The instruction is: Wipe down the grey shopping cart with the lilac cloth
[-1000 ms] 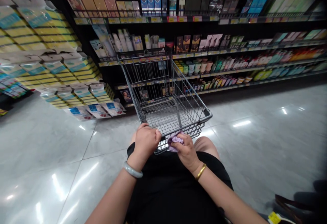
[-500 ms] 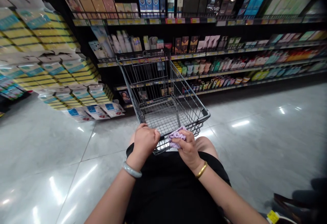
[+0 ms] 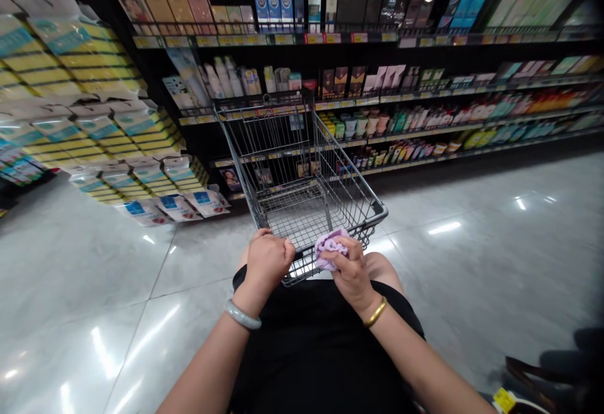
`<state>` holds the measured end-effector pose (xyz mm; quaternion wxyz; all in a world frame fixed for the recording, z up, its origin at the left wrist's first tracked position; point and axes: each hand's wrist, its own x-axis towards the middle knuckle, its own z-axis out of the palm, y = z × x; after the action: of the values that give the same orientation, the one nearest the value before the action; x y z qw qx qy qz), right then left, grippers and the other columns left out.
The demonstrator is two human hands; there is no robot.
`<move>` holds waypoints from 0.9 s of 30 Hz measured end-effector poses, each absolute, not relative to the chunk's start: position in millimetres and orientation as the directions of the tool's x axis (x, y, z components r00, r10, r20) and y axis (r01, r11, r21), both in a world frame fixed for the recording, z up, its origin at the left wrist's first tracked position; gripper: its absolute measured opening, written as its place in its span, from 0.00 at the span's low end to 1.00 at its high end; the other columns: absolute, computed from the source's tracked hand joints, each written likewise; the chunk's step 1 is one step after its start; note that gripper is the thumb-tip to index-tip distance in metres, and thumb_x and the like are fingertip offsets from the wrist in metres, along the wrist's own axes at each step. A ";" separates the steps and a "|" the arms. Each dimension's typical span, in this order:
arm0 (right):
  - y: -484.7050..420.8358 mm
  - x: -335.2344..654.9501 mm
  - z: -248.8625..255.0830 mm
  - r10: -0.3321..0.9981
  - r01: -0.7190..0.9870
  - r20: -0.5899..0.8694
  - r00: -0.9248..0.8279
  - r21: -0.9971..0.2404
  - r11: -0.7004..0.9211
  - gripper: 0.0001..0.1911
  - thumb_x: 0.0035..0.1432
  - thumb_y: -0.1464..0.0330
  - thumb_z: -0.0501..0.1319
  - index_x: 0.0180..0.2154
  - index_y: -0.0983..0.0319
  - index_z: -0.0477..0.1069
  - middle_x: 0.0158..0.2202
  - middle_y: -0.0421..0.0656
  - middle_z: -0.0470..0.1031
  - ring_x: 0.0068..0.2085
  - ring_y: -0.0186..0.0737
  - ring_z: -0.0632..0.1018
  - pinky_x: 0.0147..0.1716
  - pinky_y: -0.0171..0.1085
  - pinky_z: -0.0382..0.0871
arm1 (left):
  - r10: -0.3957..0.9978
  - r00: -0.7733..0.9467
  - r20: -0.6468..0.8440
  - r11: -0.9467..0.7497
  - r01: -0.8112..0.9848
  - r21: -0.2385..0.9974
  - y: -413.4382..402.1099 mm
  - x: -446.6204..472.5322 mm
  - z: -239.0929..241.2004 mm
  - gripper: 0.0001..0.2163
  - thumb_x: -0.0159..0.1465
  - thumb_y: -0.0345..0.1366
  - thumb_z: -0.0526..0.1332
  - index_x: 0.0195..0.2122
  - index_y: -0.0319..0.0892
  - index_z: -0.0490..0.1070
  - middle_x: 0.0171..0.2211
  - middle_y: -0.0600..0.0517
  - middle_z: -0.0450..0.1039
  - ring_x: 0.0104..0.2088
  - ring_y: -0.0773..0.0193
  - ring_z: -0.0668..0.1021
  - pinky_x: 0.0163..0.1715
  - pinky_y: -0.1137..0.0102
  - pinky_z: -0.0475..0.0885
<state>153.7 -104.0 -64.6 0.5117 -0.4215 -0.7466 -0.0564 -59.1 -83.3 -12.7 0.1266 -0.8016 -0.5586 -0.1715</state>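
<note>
Directly ahead of me stands a metal shopping cart (image 3: 349,178) with a wire basket. My left hand (image 3: 270,257), with a pale bangle on the wrist, is wrapped round the left part of the cart's handle. A crumpled lilac cloth (image 3: 325,247) is bunched in the fingers of my right hand (image 3: 352,272), which has a gold bangle at the wrist. The cloth rests at the right part of the handle and hides some of it. Both arms reach forward over my black clothing.
Long shelves (image 3: 438,128) of boxes, bottles and tubes run behind the cart. Stacked yellow-striped packs (image 3: 89,131) hang at the left. Grey shiny floor (image 3: 472,263) extends to both sides. A dark bag-like thing with a yellow tag (image 3: 504,400) shows at the lower right.
My right hand and the cloth have shifted slightly to the right along the handle. My left hand and the cart stay in place.
</note>
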 end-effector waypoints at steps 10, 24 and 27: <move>-103.0 162.0 -69.5 0.609 0.719 0.785 -0.111 -0.360 0.594 0.14 0.55 0.78 0.62 0.38 0.55 0.78 0.47 0.45 0.65 0.52 0.47 0.69 0.51 0.51 0.72 | 0.839 0.319 0.441 -0.346 0.938 -0.020 -82.2 -59.0 -13.4 0.23 0.66 0.33 0.47 0.17 0.41 0.72 0.17 0.49 0.73 0.22 0.63 0.74 0.46 0.61 0.66; -101.2 160.2 -61.7 0.615 0.714 0.783 -0.095 -0.377 0.590 0.13 0.56 0.77 0.63 0.38 0.54 0.78 0.48 0.45 0.65 0.52 0.46 0.69 0.51 0.51 0.72 | 0.848 0.322 0.420 -0.350 0.937 -0.012 -82.8 -58.9 -11.9 0.23 0.67 0.33 0.47 0.17 0.42 0.73 0.18 0.49 0.74 0.22 0.63 0.74 0.46 0.61 0.66; -104.8 161.3 -66.8 0.626 0.711 0.770 -0.126 -0.370 0.598 0.13 0.56 0.78 0.62 0.38 0.54 0.78 0.47 0.45 0.65 0.52 0.46 0.69 0.51 0.51 0.72 | 0.850 0.315 0.421 -0.346 0.938 -0.005 -83.0 -59.1 -11.8 0.23 0.67 0.33 0.47 0.17 0.41 0.73 0.18 0.49 0.74 0.23 0.63 0.74 0.46 0.61 0.66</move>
<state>161.3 -104.8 -66.8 0.4880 -0.4462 -0.7489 -0.0436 -59.1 -83.0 -11.8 0.1252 -0.8012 -0.5581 -0.1757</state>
